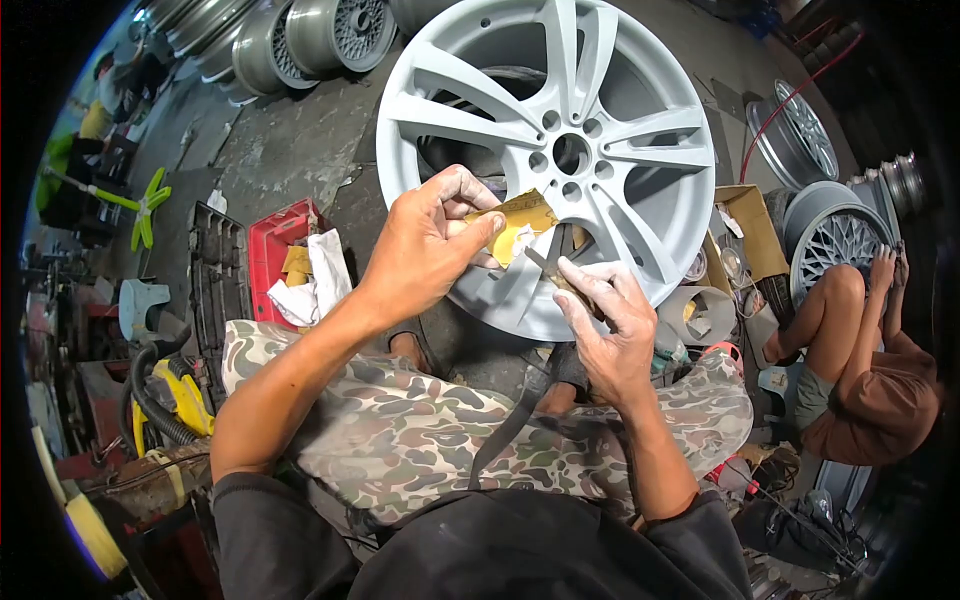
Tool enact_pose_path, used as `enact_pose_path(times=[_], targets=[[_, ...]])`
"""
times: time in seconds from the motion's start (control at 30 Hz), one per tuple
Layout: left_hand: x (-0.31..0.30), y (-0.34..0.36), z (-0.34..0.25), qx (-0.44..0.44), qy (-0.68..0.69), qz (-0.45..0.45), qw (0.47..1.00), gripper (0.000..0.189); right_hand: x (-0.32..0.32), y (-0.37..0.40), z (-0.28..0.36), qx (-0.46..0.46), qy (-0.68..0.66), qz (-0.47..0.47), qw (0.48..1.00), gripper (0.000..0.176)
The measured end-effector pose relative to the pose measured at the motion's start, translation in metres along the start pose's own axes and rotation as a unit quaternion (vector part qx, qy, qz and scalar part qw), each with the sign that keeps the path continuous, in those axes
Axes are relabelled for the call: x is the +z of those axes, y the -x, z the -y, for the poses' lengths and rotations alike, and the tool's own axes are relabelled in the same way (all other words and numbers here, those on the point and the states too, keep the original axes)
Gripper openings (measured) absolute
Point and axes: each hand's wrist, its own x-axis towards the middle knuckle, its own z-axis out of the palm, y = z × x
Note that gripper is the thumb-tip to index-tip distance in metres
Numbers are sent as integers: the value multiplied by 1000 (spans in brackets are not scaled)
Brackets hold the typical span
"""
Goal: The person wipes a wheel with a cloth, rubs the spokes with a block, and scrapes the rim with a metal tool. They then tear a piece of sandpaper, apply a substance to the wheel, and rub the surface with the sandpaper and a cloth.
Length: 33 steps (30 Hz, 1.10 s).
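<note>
The left hand [430, 250] pinches a folded yellow sandpaper [522, 213] between thumb and fingertips. The sheet sits in mid-frame, in front of the lower spokes of a pale grey rim [480, 90]. Its long axis runs nearly level, rising a little toward the right, and the free end points right, toward the hub. The right hand [608, 325] is closed around a thin dark blade [545, 263], thumb and forefinger pressed on it. The blade slants up and to the left, and its tip meets the lower edge of the sandpaper. Whether it cuts in cannot be told.

The rim stands tilted just beyond the knees, and its lower edge is close behind both hands. A dark strap [510, 420] hangs from near the right hand across camouflage shorts [400, 430].

To the left, a red crate [262, 232] holds white rags [322, 275], with bare floor above it. To the right the room is tight: a cardboard box [750, 215] is beside the rim, and another person [865, 385] sits by a mesh wheel [835, 235]. More rims [335, 35] lie at the upper left.
</note>
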Motion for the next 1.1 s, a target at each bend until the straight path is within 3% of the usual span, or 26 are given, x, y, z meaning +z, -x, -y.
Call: enact_pose_path(times=[0.27, 0.4, 0.5, 0.63, 0.8, 0.87, 1.1], targets=[[1, -3, 0, -21, 32, 17, 999, 11, -1, -1, 2, 32, -31, 10, 999, 32], [2, -2, -3, -35, 16, 16, 999, 12, -1, -1, 0, -3, -26, 22, 999, 30], [2, -2, -5, -34, 40, 15, 999, 12, -2, -1, 0, 83, -95, 11, 992, 29], [2, -3, -4, -33, 27, 22, 999, 12, 2, 2, -3, 43, -68, 35, 996, 29], [1, -2, -6, -39, 25, 19, 999, 11, -3, 0, -6, 68, -89, 30, 993, 27], [1, -1, -6, -54, 21, 38, 998, 10, 1, 1, -3, 144, -177, 34, 973, 25], [6, 0, -9, -46, 24, 40, 998, 10, 0, 1, -2, 224, -248, 100, 937, 24]])
